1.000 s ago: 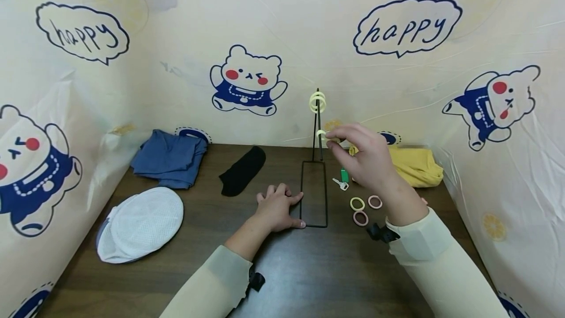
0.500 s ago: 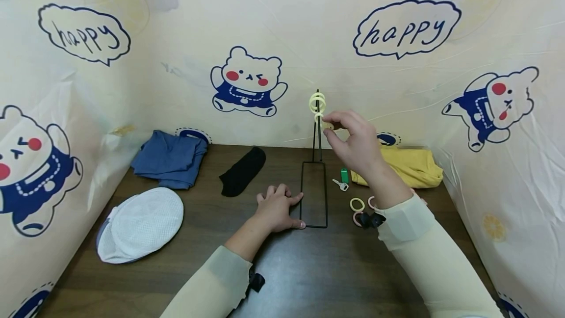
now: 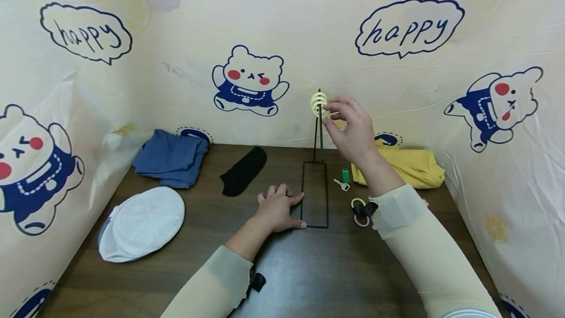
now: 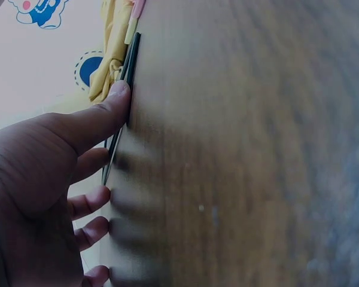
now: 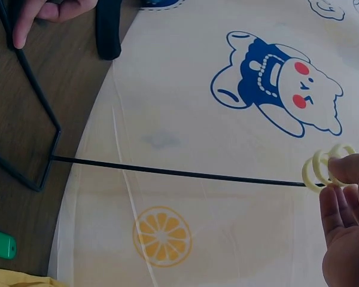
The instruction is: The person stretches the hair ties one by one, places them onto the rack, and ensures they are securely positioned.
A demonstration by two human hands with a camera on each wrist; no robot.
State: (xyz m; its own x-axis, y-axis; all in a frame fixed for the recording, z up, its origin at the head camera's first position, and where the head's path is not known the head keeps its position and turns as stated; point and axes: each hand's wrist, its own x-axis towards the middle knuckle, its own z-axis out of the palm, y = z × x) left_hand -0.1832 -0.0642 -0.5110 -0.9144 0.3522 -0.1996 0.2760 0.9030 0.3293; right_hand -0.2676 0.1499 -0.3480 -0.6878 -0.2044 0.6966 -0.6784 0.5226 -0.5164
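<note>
A black wire stand [image 3: 327, 193] stands on the table, its rectangular base lying flat and its upright rising at the back. Several pale yellow rings [image 5: 307, 174] hang together at its top arm. My right hand [image 3: 350, 131] pinches one of these rings between thumb and fingers, close against the others. My left hand [image 3: 275, 210] rests on the table with spread fingers, thumb and index finger touching the left side of the base. In the left wrist view the thumb [image 4: 110, 110] presses on the wire.
Right of the stand lie a key [image 3: 342, 185] with a green tag [image 3: 346, 175], a yellow ring [image 3: 353, 203], a pink ring [image 3: 362, 223] and a yellow cloth [image 3: 415, 168]. On the left are a black sock [image 3: 243, 171], folded blue cloth [image 3: 169, 156] and a white cap [image 3: 145, 222].
My right hand has moved up along the stand with the ring, bringing it to the other rings at the top. The left hand has stayed on the base.
</note>
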